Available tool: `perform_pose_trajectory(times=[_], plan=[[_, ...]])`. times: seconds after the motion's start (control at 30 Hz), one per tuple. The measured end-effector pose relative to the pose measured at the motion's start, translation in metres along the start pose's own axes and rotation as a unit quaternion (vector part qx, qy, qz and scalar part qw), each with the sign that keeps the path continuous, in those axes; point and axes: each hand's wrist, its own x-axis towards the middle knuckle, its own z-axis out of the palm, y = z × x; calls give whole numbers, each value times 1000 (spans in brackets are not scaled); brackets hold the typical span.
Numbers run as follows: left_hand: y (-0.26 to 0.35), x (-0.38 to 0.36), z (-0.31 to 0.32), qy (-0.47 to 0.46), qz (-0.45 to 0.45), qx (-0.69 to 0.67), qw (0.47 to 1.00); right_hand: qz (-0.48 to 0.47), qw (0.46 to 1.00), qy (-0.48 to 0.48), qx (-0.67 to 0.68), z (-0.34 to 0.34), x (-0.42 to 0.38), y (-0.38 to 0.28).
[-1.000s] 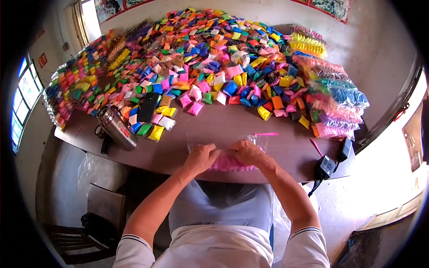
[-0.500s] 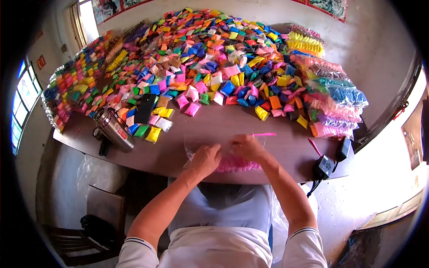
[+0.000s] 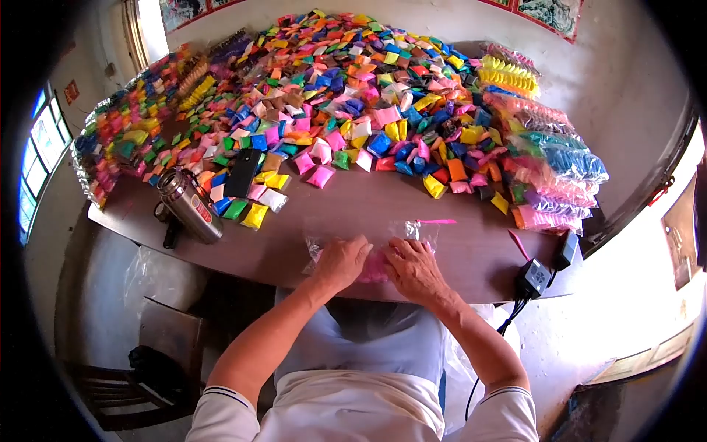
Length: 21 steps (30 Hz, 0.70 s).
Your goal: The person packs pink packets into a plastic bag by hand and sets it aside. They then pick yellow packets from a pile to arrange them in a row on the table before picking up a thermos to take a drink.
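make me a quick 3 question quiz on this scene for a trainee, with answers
1. Multiple choice: what colour shows inside the clear bag between the left hand and the right hand?
a) green
b) pink
c) black

2. True or false: the black phone lies nearer to the metal flask than to the right hand.

3. Fill in the blank: the small colourful packets lie in a big loose ____ on the table.

Key: 1. b; 2. true; 3. heap
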Motion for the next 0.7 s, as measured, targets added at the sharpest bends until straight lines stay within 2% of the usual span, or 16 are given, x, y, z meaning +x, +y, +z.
perform_pose_trajectory(times=[0.23,0.37,0.47,0.53,0.6,0.63,0.67,0.7], plan=[[-1,-1,3,9,12,-11,1000,-38,999,30,2,17,-8,11],[-4,1,7,13,37,-16,999,-20,999,-13,29,9,-5,11],[-1,3,6,29,33,-10,999,-4,999,-26,36,-5,1,6],[1,3,5,3,1,4,1000,8,999,-32,37,-4,8,14],[3,3,3,15,-1,-7,1000,69,975,-209,40,3,23,39],[3,3,2,24,3,-19,1000,67,975,-210,42,3,30,44],[3,4,1,24,1,-17,1000,57,996,-60,39,2,38,48],[4,4,1,21,-1,-23,1000,47,994,91,34,2,44,52]])
